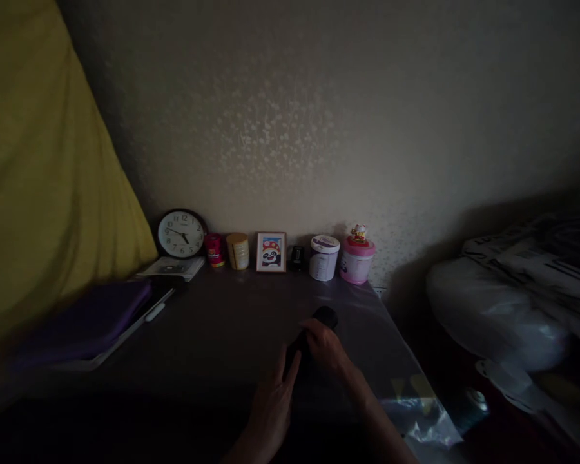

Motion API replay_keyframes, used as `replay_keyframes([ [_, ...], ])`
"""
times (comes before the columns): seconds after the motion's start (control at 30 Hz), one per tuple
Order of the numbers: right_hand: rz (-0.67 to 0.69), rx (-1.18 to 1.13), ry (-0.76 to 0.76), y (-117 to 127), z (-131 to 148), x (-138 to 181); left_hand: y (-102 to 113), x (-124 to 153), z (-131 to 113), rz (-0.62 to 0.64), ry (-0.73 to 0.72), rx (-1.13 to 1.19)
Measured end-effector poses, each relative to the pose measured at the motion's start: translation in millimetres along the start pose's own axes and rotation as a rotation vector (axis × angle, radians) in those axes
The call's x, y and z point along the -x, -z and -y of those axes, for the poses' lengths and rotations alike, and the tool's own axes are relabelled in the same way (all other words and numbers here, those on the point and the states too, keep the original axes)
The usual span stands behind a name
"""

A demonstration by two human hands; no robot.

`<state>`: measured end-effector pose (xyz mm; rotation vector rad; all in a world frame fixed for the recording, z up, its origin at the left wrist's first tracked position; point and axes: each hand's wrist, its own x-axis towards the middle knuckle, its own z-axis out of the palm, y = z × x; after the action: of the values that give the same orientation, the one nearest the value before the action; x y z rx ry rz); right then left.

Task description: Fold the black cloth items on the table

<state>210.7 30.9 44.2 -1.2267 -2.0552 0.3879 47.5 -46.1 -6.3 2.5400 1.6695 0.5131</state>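
Note:
Over the near part of the dark table [212,335], both my hands close on a black, elongated object with a rounded far end [326,315]. It slants away from me toward the right. My left hand [274,390] grips its near part, thumb and fingers on either side. Higher up, my right hand [325,343] wraps around it just below the rounded end. The room is dim, so the exact kind of object cannot be made out, and its lower part is hidden by the hands and shadow.
Along the wall stand a clock [181,234], a framed panda picture [271,252], a white tub [324,259] and a pink tub [356,262]. A purple folder [87,319] lies left beside a yellow curtain [53,174]. Plastic-wrapped bundles [493,309] lie right of the table.

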Motion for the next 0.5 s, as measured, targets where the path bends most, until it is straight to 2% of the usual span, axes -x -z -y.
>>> replay_keyframes([
  [0.1,0.081,0.083,0.018,-5.4,2.6,-5.9,-3.4,-4.3,-0.8,-0.004,0.007,-0.044],
  [0.23,0.066,0.06,0.002,-7.3,3.1,-9.4,-5.6,-7.0,0.6,0.02,-0.005,-0.035],
  [0.37,-0.017,-0.143,0.002,0.3,1.1,-4.2,-7.3,-5.9,3.4,0.0,-0.04,0.002],
  [0.5,-0.112,-0.393,-0.21,22.1,-12.2,21.3,-8.7,-3.7,5.6,-0.034,-0.061,0.038],
])
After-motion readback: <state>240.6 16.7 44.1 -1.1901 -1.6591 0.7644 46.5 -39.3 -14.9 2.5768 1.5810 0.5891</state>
